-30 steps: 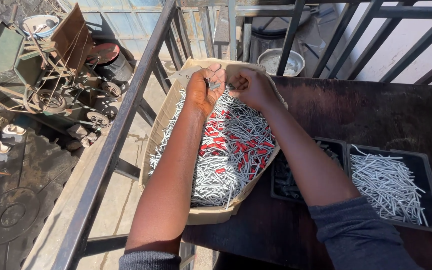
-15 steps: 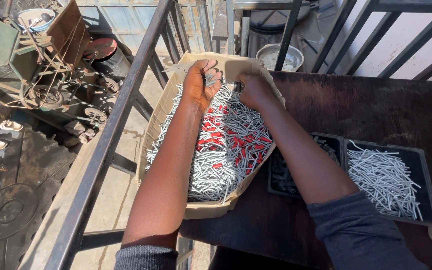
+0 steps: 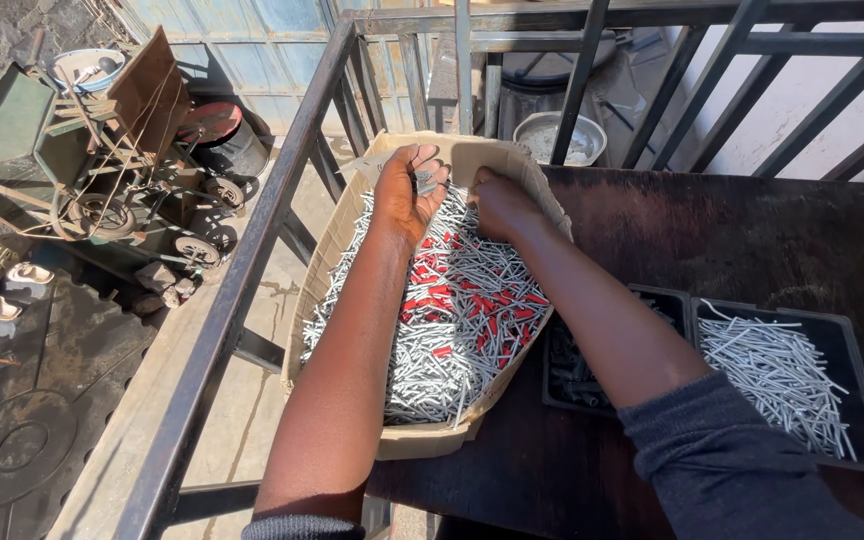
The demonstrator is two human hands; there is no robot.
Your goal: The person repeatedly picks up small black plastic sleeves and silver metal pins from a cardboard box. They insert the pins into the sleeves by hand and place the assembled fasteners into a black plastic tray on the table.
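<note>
Dark table (image 3: 732, 230) carrying a cardboard box (image 3: 327, 270) of silver nails (image 3: 452, 350). Since a second ago, left hand (image 3: 407, 190) lifted, cupped around a few nails; right hand (image 3: 500, 205) down among the pile, grip hidden.

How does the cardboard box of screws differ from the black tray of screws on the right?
The cardboard box is tan, deep-walled and overhangs the table's left edge; the black tray is shallow and lies fully on the dark table. The box holds grey screws mixed with red pieces; the tray holds grey ones only. The left hand and right hand are in the box; nothing touches the tray. Both hold long grey screws.
</note>
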